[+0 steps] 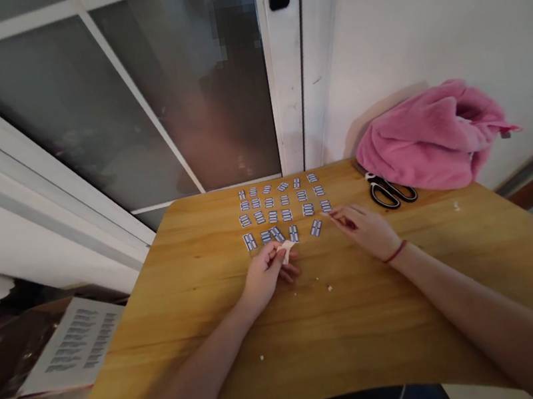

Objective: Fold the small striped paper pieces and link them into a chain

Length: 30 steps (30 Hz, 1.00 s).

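Observation:
My left hand point(267, 268) is closed on a small piece of white paper point(287, 250), pinched between thumb and fingers just in front of the nearest row of stickers. Several small blue-and-white striped stickers point(286, 215) lie in rows on the wooden table point(248, 337). One tilted sticker point(316, 227) lies between my two hands. On the right, my right hand point(365, 228) has its fingertips pinched together close to the end sticker point(325, 206) of a row. A tiny pale bit shows at those fingertips, too small to name.
Black-handled scissors point(390, 193) lie at the back right beside a bunched pink plush cloth point(431, 133). White scraps point(330, 288) dot the tabletop. A glass door point(198, 89) and white wall border the far edge; a printed box point(74, 344) sits lower left.

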{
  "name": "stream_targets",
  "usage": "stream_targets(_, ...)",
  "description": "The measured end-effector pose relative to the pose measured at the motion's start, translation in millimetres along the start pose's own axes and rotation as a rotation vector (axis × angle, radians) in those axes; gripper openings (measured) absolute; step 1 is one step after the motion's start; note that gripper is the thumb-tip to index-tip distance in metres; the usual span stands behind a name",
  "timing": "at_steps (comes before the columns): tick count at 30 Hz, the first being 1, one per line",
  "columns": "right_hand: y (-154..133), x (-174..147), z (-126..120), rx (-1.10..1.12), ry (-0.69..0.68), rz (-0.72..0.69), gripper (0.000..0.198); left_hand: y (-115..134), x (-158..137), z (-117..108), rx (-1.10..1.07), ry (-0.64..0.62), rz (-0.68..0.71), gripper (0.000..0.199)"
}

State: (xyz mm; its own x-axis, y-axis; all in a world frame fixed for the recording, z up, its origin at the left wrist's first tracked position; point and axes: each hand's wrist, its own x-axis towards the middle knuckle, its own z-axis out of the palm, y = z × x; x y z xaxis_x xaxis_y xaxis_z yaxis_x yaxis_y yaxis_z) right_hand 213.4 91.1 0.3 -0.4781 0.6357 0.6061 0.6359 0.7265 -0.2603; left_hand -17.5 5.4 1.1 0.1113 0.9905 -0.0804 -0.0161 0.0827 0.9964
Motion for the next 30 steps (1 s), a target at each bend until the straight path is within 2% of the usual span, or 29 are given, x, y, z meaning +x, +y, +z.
stream_targets(4,11,4,-13,-0.322,-0.315,-0.052,0.014,1,0,-1,-0.005,-0.004,-0.011,0.032)
stream_targets(6,8,5,-16,-0.355,-0.441,-0.052,0.013,0,1,-2,-0.017,-0.001,-0.014,0.034)
stream_targets(8,3,5,-17,-0.335,-0.488,-0.021,0.015,-1,2,-2,-0.034,0.024,-0.001,0.036)
stream_targets(10,-2,5,-17,-0.297,-0.447,0.025,0.022,-1,3,-3,-0.047,0.047,0.015,0.039)
stream_targets(12,-8,4,-16,-0.217,-0.314,0.088,0.028,1,3,-2,-0.055,0.057,0.028,0.036)
stream_targets(14,-17,1,-12,-0.047,-0.149,0.167,0.028,2,1,0,-0.082,0.065,0.050,0.029)
stream_targets(16,-32,-3,-6,0.210,-0.043,0.233,0.029,4,-2,4,-0.119,0.065,0.072,0.026)
stream_targets(20,-69,-10,12,0.681,-0.087,0.323,0.031,4,-10,10,-0.113,-0.017,0.053,0.026)
stream_targets(22,-82,-11,19,0.818,-0.135,0.369,0.025,3,-12,11,-0.087,-0.057,0.025,0.025)
stream_targets(27,-85,-8,22,0.836,-0.083,0.414,0.024,4,-13,9,-0.045,-0.098,-0.014,0.023)
stream_targets(30,-81,-6,16,0.849,-0.107,0.414,0.024,5,-13,9,-0.028,-0.084,-0.008,0.024)
